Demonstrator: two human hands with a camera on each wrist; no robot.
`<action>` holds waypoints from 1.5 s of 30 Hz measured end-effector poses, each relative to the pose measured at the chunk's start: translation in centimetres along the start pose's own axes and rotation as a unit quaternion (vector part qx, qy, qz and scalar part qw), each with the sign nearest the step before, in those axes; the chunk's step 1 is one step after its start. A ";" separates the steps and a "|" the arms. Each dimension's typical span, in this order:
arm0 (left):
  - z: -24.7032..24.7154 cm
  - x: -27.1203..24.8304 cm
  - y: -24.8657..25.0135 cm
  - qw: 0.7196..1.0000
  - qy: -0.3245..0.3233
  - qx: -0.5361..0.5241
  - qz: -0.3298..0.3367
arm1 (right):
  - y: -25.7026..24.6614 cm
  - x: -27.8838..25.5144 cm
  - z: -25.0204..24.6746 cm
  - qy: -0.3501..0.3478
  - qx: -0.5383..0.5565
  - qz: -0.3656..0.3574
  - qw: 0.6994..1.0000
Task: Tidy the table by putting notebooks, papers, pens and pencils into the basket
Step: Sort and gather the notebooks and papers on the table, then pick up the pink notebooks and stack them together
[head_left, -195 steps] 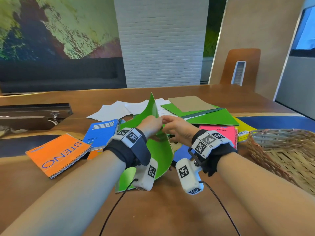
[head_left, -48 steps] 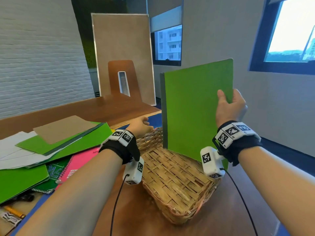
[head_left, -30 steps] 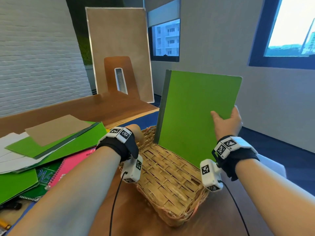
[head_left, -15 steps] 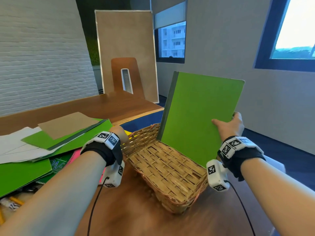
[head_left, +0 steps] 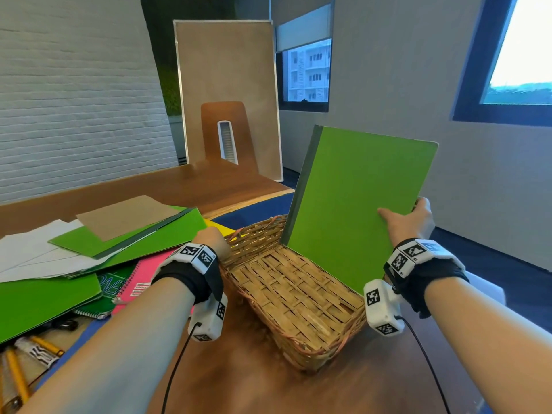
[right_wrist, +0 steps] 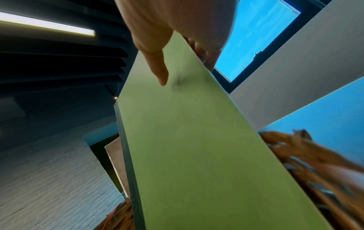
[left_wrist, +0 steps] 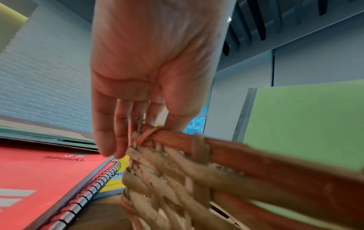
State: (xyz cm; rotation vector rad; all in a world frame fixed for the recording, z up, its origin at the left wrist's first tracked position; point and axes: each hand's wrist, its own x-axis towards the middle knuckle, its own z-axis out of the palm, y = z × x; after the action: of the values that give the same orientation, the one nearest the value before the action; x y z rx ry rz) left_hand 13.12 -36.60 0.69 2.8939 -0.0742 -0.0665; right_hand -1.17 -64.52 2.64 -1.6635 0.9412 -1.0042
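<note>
A green hardcover notebook [head_left: 355,204] stands tilted, its lower edge down inside the woven basket [head_left: 310,351]. My right hand [head_left: 409,219] grips the notebook's right edge, thumb on the front cover and fingers behind. The right wrist view shows that thumb [right_wrist: 157,68] pressed on the green cover [right_wrist: 197,147]. My left hand [head_left: 212,240] holds the basket's near-left corner. In the left wrist view its fingers [left_wrist: 110,132] hang down the outer wall and the thumb sits inside the rim [left_wrist: 256,157]. Nothing else is visible in the basket.
Left of the basket lies a pile: green folders [head_left: 134,237], brown card [head_left: 125,216], white papers [head_left: 27,252], a pink spiral notebook [head_left: 143,282]. Yellow pencils [head_left: 44,345] lie at the lower left. A chair back [head_left: 227,132] and a leaning board stand beyond the table.
The right hand has carried the green notebook from the pile to the basket and lowered it, tilting it until its lower edge sits inside. The left hand stays on the basket's left rim.
</note>
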 end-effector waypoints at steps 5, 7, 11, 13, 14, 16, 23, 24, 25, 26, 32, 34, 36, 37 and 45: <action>0.1 0.1 0.2 1.000 -0.016 -0.005 0.013 | -0.8 0.3 0.0 0.038 0.055 -0.040 0.997; 0.0 0.1 0.1 1.000 -0.016 -0.016 0.015 | -1.3 0.4 0.0 0.075 0.058 -0.065 0.993; -1.1 -0.1 -0.5 0.999 0.000 -0.039 0.015 | -3.1 -0.4 -0.3 0.141 0.008 -0.163 0.977; -1.9 -0.4 -1.0 0.998 0.019 -0.048 0.021 | -4.4 -1.3 -0.1 0.128 -0.011 -0.223 0.966; -2.4 -0.6 -1.3 0.998 0.028 -0.052 0.027 | -5.0 -1.8 0.2 0.114 -0.013 -0.252 0.961; -3.3 -1.1 -2.2 0.997 0.045 -0.056 0.037 | -6.3 -3.1 1.1 0.078 -0.013 -0.304 0.949; -5.5 -2.9 -8.3 0.994 0.063 -0.087 0.030 | -9.6 -9.5 6.8 -0.127 0.049 -0.358 0.924; -5.6 -3.0 -9.5 0.993 0.066 -0.094 0.020 | -9.9 -10.7 7.8 -0.169 0.060 -0.349 0.920; -5.6 -3.1 -10.7 0.993 0.068 -0.095 0.011 | -10.2 -11.9 8.6 -0.210 0.063 -0.337 0.916; -5.7 -3.4 -12.0 0.993 0.069 -0.093 0.002 | -10.5 -13.0 9.5 -0.250 0.060 -0.325 0.910; -6.1 -5.0 -19.7 0.992 0.098 -0.048 -0.057 | -10.5 -20.0 14.9 -0.428 -0.027 -0.302 0.851; -6.0 -5.6 -22.1 0.991 0.107 -0.046 -0.070 | -10.3 -22.2 16.5 -0.468 -0.079 -0.299 0.828; -5.8 -6.1 -23.9 0.990 0.106 -0.053 -0.073 | -9.8 -23.9 17.9 -0.490 -0.154 -0.279 0.811; -5.6 -6.2 -24.4 0.990 0.104 -0.059 -0.071 | -9.6 -24.5 18.5 -0.496 -0.193 -0.265 0.804; -2.5 -4.9 -23.8 0.996 0.043 -0.079 0.005 | -6.3 -26.1 21.5 -0.522 -0.423 -0.201 0.713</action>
State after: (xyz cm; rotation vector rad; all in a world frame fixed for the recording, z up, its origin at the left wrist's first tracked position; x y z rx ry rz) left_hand 9.43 -12.67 -2.46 2.7345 -0.0636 0.0508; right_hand 9.89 -32.18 -1.15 -2.7760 0.1844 0.3686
